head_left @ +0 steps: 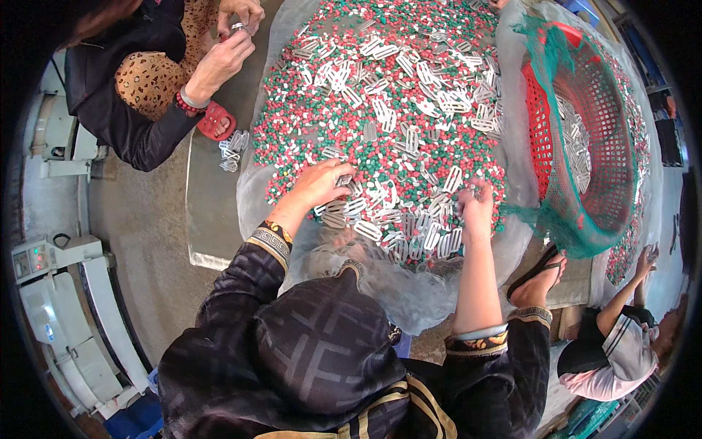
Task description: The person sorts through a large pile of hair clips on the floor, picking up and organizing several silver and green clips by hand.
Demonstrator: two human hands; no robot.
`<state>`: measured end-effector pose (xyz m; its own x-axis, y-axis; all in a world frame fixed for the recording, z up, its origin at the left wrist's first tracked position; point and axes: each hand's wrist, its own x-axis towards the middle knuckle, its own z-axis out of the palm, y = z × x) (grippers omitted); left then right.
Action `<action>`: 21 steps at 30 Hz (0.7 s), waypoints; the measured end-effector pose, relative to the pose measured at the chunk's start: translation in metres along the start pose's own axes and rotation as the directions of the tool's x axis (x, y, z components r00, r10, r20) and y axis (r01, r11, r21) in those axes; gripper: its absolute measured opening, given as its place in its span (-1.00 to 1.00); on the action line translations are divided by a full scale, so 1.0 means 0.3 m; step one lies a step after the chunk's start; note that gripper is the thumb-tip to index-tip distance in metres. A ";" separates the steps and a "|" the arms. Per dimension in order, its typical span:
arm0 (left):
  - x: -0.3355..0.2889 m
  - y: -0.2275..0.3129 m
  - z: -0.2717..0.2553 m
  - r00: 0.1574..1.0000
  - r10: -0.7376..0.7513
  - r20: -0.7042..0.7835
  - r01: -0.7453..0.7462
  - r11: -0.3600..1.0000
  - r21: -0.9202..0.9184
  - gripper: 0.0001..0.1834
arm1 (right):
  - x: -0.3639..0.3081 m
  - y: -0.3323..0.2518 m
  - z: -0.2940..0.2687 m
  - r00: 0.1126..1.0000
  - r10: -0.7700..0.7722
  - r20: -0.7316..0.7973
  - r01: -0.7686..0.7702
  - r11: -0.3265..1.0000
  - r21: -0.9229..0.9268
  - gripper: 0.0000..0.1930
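Machine: a white and grey machine (pixel 55 307) at the far left, bent by the lens and partly cut by the dark rim; what it is cannot be made out
Co-worker, upper left: a person in a dark top over leopard print, seated; both hands (pixel 232 36) pinch a small metal piece, too small to tell apart; a red sandal (pixel 216 121) below them
Loose clips: a small heap of metal clips (pixel 232 150) on the grey counter (pixel 208 212), just outside the sheet
Sheet: a clear plastic sheet (pixel 380 289), crinkled, hanging over the counter edge toward the person
Beads: small red, green and white beads (pixel 322 95) spread thick over the sheet
Clips: flat silvery slotted clips (pixel 431 234) scattered among the beads, thickest near the hands
Left hand: the left hand (pixel 322 183) lies palm down on the pile, fingers curled over clips; the grip is hidden beneath, so I cannot tell whether it holds one
Right hand: the right hand (pixel 475 212) is raised, fingertips pinched on a clip; clenched grip
Basket: a red perforated basket (pixel 610 146) under green netting (pixel 563 227), tilted, clips inside
Lower right: a sandalled foot (pixel 537 282); a second co-worker (pixel 618 344), partly cut off by the rim
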<state>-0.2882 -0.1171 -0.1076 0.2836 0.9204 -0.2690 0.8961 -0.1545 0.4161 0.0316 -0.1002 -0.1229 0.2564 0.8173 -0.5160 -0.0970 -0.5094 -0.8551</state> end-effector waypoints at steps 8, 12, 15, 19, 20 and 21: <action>-0.015 -0.044 -0.014 0.998 -0.038 -0.048 0.027 0.979 -0.200 -0.64 | 0.080 -0.025 0.049 0.984 -0.171 0.054 0.135 0.505 -0.852 -0.60; -0.080 -0.095 -0.003 0.928 -0.372 0.019 0.272 0.642 -0.717 -0.75 | 0.076 -0.005 0.020 0.969 -0.243 0.048 0.221 0.765 -0.605 -0.78; -0.164 -0.180 0.038 0.917 -0.375 0.139 0.359 0.618 -0.700 -0.68 | 0.013 0.007 0.023 0.987 -0.087 0.137 0.107 0.983 -0.148 -0.81; -0.237 -0.119 0.079 0.989 -0.133 0.061 0.146 0.838 -0.526 -0.45 | -0.115 0.047 0.102 0.821 -0.437 0.367 0.558 0.747 -0.362 -0.62; -0.251 -0.090 0.087 0.970 -0.193 0.148 0.240 0.859 -0.453 -0.44 | -0.160 0.055 0.134 0.782 -0.440 0.441 0.616 0.652 -0.442 -0.61; -0.265 -0.054 0.093 0.983 -0.185 -0.021 0.175 0.958 -0.229 -0.41 | -0.201 0.062 0.164 0.738 -0.434 0.516 0.672 0.541 -0.506 -0.59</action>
<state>-0.3158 -0.1978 -0.1173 0.1056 0.9406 -0.3227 0.8297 0.0956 0.5499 -0.0330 -0.1456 -0.1102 -0.2650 0.9636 -0.0360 0.6059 0.1373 -0.7836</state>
